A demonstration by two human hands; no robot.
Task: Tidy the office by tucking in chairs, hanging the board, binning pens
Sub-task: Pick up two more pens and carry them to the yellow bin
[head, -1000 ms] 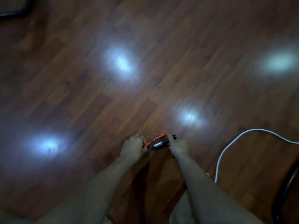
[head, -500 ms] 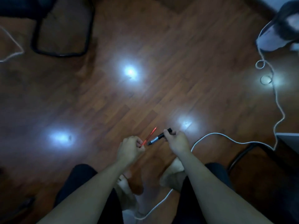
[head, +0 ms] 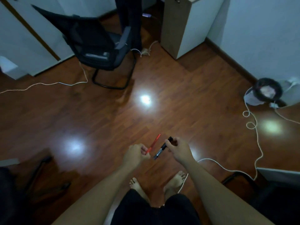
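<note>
My left hand (head: 135, 154) is closed around the lower end of a red pen (head: 153, 143), which points up and to the right. My right hand (head: 178, 149) pinches a black marker (head: 163, 147) near its cap end, its silver-labelled end angled down-left. The two pens are apart, held over the wooden floor in front of my bare feet. A round bin (head: 266, 91) with a pale liner stands at the right, near the wall. A black office chair (head: 97, 46) stands at the far left-centre beside a white desk.
White cables (head: 253, 137) snake across the floor on the right and from the chair leftward. A tall cabinet (head: 180, 25) stands at the back. Dark chair frames (head: 40, 169) sit at the lower left and lower right. Bright light reflections dot the wood floor.
My view has risen from the floor, bringing the chair, cabinet and bin into sight. The two hands have drawn slightly apart, each still holding its pen.
</note>
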